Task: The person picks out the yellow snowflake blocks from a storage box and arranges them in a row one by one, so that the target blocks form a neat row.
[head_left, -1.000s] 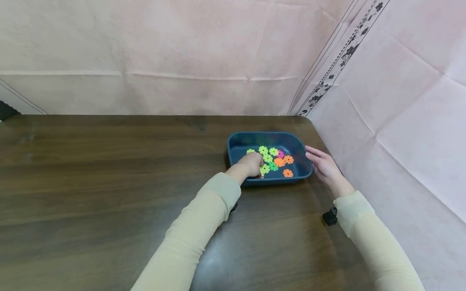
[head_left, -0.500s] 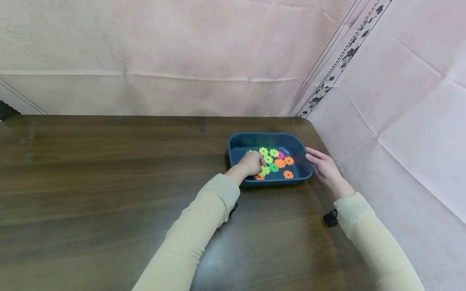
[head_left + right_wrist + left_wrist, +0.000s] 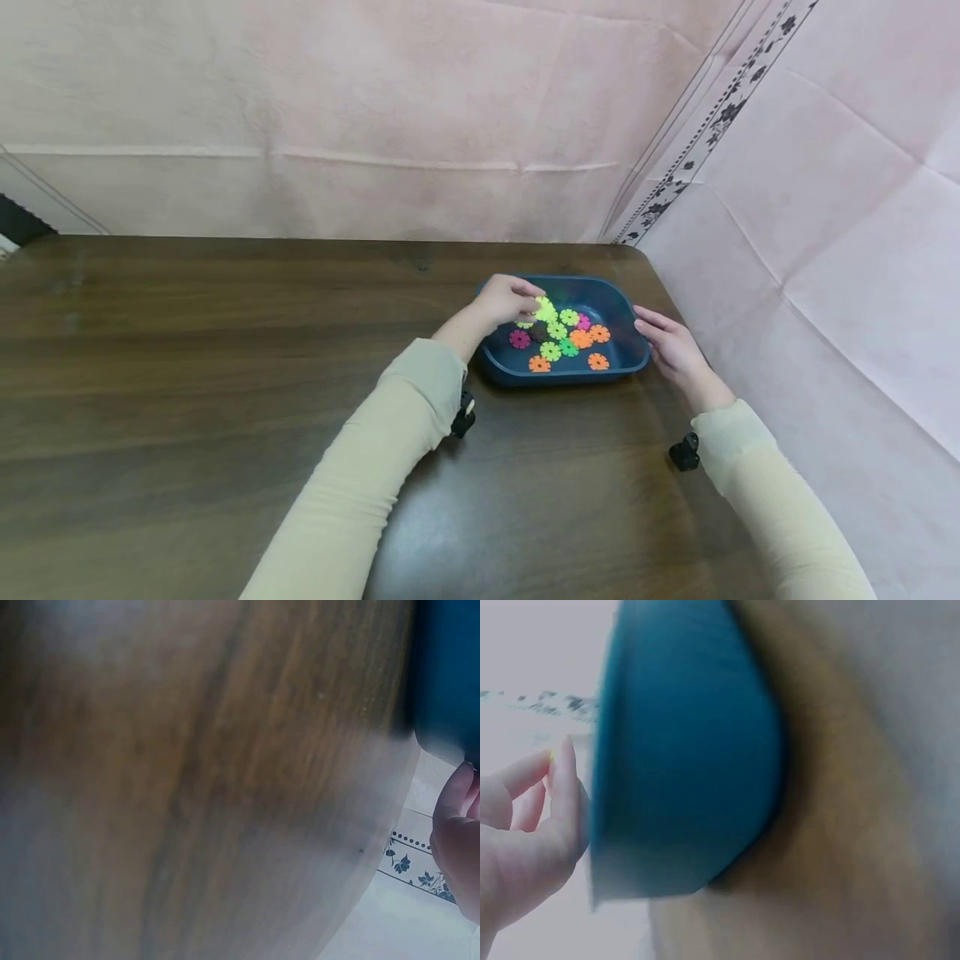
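Observation:
In the head view, a dark blue tray (image 3: 564, 377) holds several flower-shaped discs. Among them are orange discs (image 3: 597, 362), a green disc (image 3: 569, 347), yellow-green discs (image 3: 550, 351) and a magenta disc (image 3: 519, 339). Over the tray's left side, my left hand (image 3: 501, 302) pinches a yellow disc; a speck of that yellow disc (image 3: 552, 755) shows between thumb and fingertip in the left wrist view. My right hand (image 3: 675, 352) touches the tray's right end with fairly straight fingers, partly cut off in the right wrist view.
The tray stands on a brown wooden table (image 3: 225, 400), near its rounded far right corner. Pale pink cloth (image 3: 375, 117) hangs behind the table and along its right side, with a black floral border strip (image 3: 712, 133).
My left hand has risen from inside the tray and moved back and left with a yellow disc, uncovering a magenta and an orange disc. My right hand has stayed at the tray's end.

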`<state>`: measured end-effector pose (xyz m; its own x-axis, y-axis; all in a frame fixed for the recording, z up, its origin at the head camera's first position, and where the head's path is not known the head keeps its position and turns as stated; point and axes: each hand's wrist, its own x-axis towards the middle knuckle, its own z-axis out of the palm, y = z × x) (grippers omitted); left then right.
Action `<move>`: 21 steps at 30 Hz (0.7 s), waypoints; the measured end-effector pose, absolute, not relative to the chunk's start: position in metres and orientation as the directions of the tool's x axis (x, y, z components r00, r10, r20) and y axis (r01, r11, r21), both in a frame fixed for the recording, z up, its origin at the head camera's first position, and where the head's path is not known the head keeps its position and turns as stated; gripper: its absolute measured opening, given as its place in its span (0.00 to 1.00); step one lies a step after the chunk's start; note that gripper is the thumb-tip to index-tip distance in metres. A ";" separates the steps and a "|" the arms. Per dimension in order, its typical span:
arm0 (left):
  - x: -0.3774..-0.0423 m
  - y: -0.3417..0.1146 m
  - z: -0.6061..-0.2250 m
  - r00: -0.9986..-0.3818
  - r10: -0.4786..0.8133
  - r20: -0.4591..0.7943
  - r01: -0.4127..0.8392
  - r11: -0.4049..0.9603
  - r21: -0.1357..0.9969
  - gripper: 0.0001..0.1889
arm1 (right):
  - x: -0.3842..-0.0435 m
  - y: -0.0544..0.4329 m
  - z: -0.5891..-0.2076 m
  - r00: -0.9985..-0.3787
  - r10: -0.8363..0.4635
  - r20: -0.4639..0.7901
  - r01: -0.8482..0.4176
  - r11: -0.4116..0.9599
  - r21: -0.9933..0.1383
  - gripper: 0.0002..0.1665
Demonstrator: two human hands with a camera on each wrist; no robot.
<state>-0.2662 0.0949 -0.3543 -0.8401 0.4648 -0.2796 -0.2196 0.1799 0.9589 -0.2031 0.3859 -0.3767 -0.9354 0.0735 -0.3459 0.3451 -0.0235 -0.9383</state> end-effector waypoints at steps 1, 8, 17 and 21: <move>-0.268 0.091 -0.350 -0.842 0.459 -0.283 -0.237 0.156 0.959 0.16 | -0.203 0.385 -0.376 -0.936 0.071 -0.345 0.345 -0.025 -0.938 0.37; -0.281 0.053 -0.327 -0.857 0.420 -0.299 -0.311 0.042 0.949 0.19 | -0.204 0.386 -0.379 -0.938 0.069 -0.340 0.339 -0.034 -0.940 0.35; -0.293 -0.005 -0.324 -0.844 0.415 -0.339 -0.322 0.112 0.940 0.20 | -0.203 0.390 -0.385 -0.963 0.043 -0.265 0.266 0.001 -0.964 0.24; -0.292 -0.026 -0.330 -0.820 0.429 -0.378 -0.355 0.136 0.925 0.21 | -0.202 0.388 -0.381 -0.949 0.067 -0.307 0.307 -0.009 -0.952 0.31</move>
